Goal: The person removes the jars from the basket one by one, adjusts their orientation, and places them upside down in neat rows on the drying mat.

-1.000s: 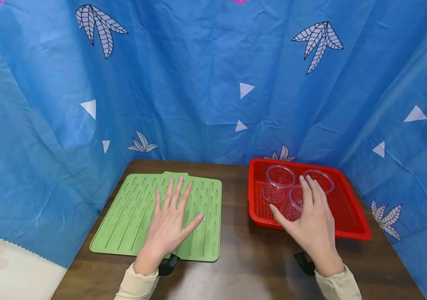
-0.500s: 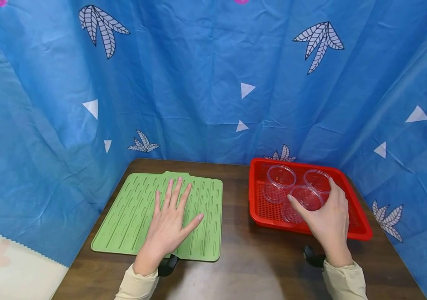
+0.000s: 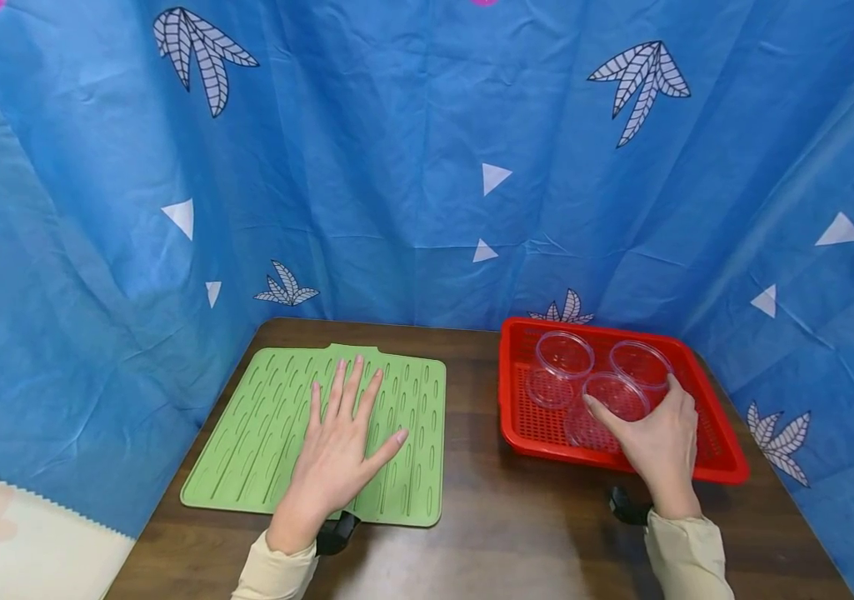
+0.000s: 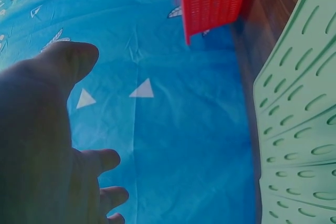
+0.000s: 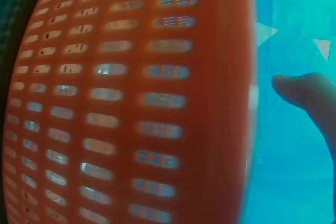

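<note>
My left hand (image 3: pixel 337 454) lies palm down with fingers spread over a light green ribbed mat (image 3: pixel 247 454) at the left. At the right, my right hand (image 3: pixel 662 437) reaches over the front rim of a red plastic basket (image 3: pixel 719 450). Its thumb and fingers stand apart on either side of the nearest clear plastic cup (image 3: pixel 616 397); firm contact does not show. In the right wrist view the thumb (image 5: pixel 302 90) appears beyond the basket's edge. Two more clear cups stand behind, one at the back left (image 3: pixel 565 354) and another at the back right (image 3: pixel 641 364).
A brown wooden table (image 3: pixel 479 500) carries the mat and the basket, with bare wood between them. Blue patterned curtain (image 3: pixel 412 167) hangs round the back and sides. White flowered cloth (image 3: pixel 29 533) shows at the lower left.
My right hand has moved to the right and slightly back, from above the cups to around the nearest one. My left hand stays in place.
</note>
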A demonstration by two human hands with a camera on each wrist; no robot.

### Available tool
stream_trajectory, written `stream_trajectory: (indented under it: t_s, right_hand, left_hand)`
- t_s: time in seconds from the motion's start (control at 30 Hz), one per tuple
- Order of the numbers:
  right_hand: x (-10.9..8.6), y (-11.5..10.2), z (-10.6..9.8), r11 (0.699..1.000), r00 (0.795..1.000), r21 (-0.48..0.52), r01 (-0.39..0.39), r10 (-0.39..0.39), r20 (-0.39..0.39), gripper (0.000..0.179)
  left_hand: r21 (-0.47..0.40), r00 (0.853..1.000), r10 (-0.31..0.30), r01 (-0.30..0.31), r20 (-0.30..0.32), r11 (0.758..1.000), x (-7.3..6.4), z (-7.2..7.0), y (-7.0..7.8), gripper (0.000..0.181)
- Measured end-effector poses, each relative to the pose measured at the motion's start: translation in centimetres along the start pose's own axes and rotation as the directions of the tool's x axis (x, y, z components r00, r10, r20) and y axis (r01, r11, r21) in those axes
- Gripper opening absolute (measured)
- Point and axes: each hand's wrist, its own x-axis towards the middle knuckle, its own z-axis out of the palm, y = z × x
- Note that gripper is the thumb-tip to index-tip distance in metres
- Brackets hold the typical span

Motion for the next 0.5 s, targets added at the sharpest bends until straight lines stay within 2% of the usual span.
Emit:
stream_trajectory:
  t_s: [0.23,0.5]
  right_hand:
    - [0.57,0.76,0.56,0.999,0.997,-0.003,-0.037,0.037,0.069,0.127]
    - [0.68,0.82,0.80,0.999,0.992,-0.025,-0.027,0.030,0.123,0.122]
  left_hand:
    - [-0.015,1.000,-0.012,0.012,0.022,1.000,0.07,0.18,-0.14,0.092]
    - [-0.030,1.000,0.002,-0.003,-0.020,1.000,0.26,0.40,-0.39,0.092]
